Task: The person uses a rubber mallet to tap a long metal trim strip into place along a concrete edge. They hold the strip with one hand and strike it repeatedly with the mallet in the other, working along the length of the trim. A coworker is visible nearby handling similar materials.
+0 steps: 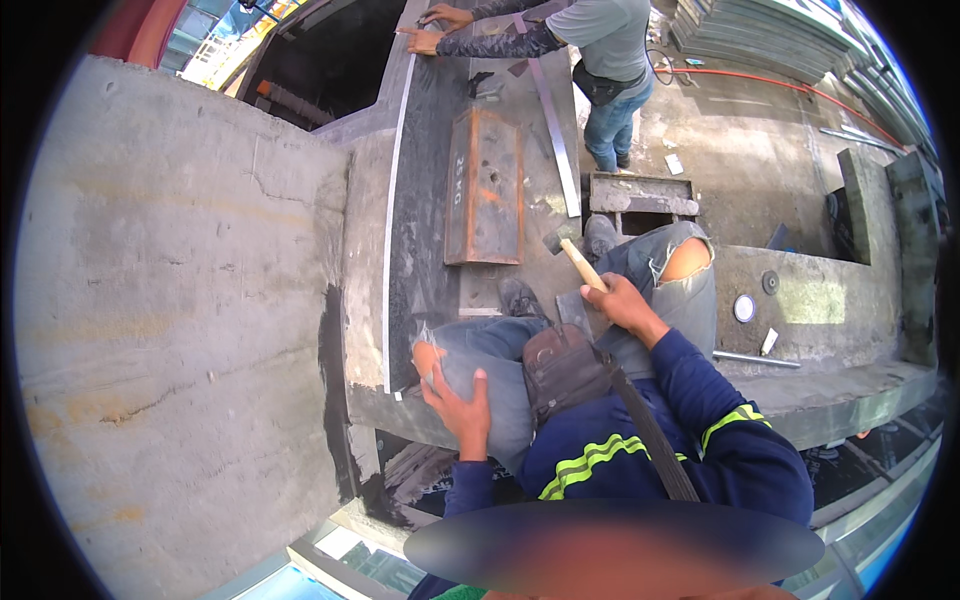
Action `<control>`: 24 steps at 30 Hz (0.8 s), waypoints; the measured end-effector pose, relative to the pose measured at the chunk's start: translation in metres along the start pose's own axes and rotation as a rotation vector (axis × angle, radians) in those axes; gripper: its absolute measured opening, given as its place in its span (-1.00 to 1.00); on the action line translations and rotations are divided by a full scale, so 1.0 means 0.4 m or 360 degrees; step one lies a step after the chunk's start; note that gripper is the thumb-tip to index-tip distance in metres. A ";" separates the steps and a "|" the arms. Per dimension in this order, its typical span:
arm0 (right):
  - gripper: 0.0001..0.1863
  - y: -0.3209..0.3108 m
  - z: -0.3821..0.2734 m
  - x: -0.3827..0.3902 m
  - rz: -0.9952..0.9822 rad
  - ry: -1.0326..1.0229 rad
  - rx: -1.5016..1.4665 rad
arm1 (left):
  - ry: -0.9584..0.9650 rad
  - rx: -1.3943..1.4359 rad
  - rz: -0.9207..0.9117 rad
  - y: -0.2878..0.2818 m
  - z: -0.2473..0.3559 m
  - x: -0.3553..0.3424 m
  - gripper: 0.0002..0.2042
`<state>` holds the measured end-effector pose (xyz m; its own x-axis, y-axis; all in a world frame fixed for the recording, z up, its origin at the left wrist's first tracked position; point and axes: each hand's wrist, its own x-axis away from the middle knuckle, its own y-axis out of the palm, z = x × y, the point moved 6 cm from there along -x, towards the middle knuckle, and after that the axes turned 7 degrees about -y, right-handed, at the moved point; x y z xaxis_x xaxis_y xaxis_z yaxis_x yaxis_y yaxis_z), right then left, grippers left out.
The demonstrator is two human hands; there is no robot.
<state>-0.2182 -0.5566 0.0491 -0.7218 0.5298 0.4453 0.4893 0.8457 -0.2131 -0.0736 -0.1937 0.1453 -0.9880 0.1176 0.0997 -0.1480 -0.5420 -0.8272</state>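
"One hammer (583, 268), then: where is it?"

"Above the lap, in the right hand (630, 305), its dark head pointing forward and a little left, its pale wooden handle slanting back into the grip."

"How do the fingers sit?"

"Curled round the lower handle. I can't tell whether that hand rests on the thigh."

"And the left hand (460, 407)?"

"On the left knee of the torn jeans (505, 395), holding nothing, fingers somewhat spread and thumb out."

"What lies nearby?"

"A brown pouch (560, 370) in the lap, between the hands. Ahead and to the left, a rusty metal block (490, 190) with pale markings, at the right edge of a long dark strip (422, 240). Right of the block, a metal straightedge (556, 135)."

"Farther out?"

"A co-worker (615, 50) in a grey shirt, hands (424, 42) by the strip's far end. Rightward, a round white-faced disc (744, 308) near a metal tube (757, 359); leftward, a concrete wall (190, 280)."
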 end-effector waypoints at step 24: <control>-0.29 0.003 0.009 0.002 -0.0006 0.0016 -0.0043 | 0.0020 -0.0012 0.0005 -0.003 0.003 0.003 -0.05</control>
<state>-0.2197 -0.5549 0.0461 -0.7188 0.5257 0.4549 0.4997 0.8456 -0.1876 -0.0747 -0.1938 0.1469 -0.9879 0.1264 0.0899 -0.1443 -0.5362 -0.8317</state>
